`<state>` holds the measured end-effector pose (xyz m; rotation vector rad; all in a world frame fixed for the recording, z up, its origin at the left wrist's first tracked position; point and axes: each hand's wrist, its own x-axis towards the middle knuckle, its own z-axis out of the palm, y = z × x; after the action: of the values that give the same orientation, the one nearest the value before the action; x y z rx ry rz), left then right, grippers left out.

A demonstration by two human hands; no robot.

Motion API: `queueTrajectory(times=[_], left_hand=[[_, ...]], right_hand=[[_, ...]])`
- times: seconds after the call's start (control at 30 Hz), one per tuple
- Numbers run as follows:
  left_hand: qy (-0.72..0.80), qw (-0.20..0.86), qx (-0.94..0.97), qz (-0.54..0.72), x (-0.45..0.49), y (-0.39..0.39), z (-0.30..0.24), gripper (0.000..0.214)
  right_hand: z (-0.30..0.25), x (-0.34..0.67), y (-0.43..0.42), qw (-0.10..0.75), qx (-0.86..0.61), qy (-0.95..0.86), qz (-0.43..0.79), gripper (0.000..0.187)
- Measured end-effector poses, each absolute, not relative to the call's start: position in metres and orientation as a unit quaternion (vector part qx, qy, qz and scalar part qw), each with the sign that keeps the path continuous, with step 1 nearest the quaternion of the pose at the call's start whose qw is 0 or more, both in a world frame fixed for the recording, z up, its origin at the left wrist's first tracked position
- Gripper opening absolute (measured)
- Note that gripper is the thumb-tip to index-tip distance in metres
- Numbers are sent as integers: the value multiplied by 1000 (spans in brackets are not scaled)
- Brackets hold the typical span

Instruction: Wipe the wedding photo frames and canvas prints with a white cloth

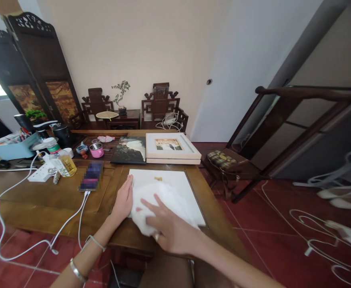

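A white panel (179, 180), perhaps a picture frame, lies on the wooden table in front of me. Along its left edge rests my left hand (125, 200), fingers stretched out and pressed against the side. My right hand (165, 224) grips a bunched white cloth (143, 222) on the panel's near part. The cloth and hand cover much of the panel, and their white tones blend. A small tan patch (158, 179) shows near the panel's far edge.
Behind the panel are a framed picture (173, 138) and a dark bird picture (129, 150). Leftward on the table (10, 192) stand a phone (90, 176), a pink mug (96, 151), a bottle (67, 164) and a power strip (41, 172). A wooden chair (250, 140) stands right.
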<state>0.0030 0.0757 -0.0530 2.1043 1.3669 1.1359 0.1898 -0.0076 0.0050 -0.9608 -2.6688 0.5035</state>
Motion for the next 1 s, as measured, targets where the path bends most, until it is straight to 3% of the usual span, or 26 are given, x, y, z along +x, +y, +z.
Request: queueTrajectory(times=[0.17, 0.4, 0.53, 0.77, 1.0], left_hand=[[453, 168, 797, 363, 5, 77, -59, 35], [464, 182, 790, 357, 6, 73, -51, 39], [459, 216, 763, 401, 6, 67, -39, 45], [470, 224, 732, 440, 4, 66, -40, 45], [472, 193, 787, 347, 7, 71, -53, 40]], right_hand=[[10, 233, -32, 140, -386, -891, 192, 31], [3, 223, 52, 141, -540, -825, 90, 30], [3, 176, 59, 145, -517, -839, 84, 34], [10, 178, -16, 101, -303, -936, 149, 23], [14, 218, 26, 128, -474, -860, 138, 20]])
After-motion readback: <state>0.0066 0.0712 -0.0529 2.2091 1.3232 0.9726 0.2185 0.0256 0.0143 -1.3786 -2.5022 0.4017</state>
